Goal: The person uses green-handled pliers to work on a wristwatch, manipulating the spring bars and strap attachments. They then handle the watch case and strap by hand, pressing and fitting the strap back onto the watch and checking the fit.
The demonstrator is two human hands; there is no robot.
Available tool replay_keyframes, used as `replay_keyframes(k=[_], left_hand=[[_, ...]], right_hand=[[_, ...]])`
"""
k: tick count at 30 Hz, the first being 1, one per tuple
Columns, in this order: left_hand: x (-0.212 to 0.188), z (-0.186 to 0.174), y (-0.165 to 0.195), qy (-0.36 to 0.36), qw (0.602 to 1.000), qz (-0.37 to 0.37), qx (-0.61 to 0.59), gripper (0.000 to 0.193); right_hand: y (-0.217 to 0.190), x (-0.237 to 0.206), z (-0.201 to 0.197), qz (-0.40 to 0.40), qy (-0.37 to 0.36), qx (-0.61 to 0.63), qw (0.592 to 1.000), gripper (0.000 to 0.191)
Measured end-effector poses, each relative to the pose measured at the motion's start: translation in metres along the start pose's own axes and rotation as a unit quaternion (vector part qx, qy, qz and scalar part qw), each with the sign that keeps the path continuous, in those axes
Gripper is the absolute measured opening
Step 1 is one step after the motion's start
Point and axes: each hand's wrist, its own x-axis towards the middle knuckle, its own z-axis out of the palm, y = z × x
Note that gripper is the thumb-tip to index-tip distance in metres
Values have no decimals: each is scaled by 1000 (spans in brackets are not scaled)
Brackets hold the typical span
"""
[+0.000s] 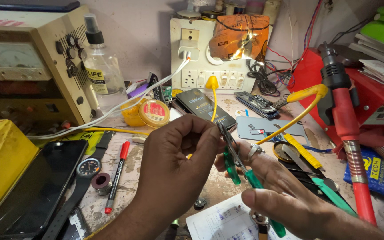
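My left hand is raised over the cluttered bench, its fingertips pinched near the jaws of a green-handled cutter. What it pinches is too small to make out. My right hand, with a ring on one finger, grips the cutter's green handles; the metal jaws point up toward my left fingertips. A yellow cable runs behind the hands up to a yellow-handled soldering iron at the right.
A beige power supply stands at the left with a clear bottle beside it. A dark phone, wristwatch, solder reel and red marker lie at lower left. A red hot-air gun stands at the right, a wall socket board behind.
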Motion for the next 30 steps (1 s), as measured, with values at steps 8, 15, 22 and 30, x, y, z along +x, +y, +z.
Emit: replay_keyframes(k=[8,15,22,30], left_hand=[[-1,2,1,2,999,-15,-35,16],[-1,2,2,-1,1000,-15,-27,16],[-1,1,2,-6,1000,-5,-27,15],[-1,1,2,-7,1000,-5,-27,16]], right_hand=[[6,-1,0,-7,-1,8,1000,100],[7,1,1,-26,-8,30,999,97],[6,0,1,-21,-4,10,1000,98],[7,0,4,-24,9,33,999,99]])
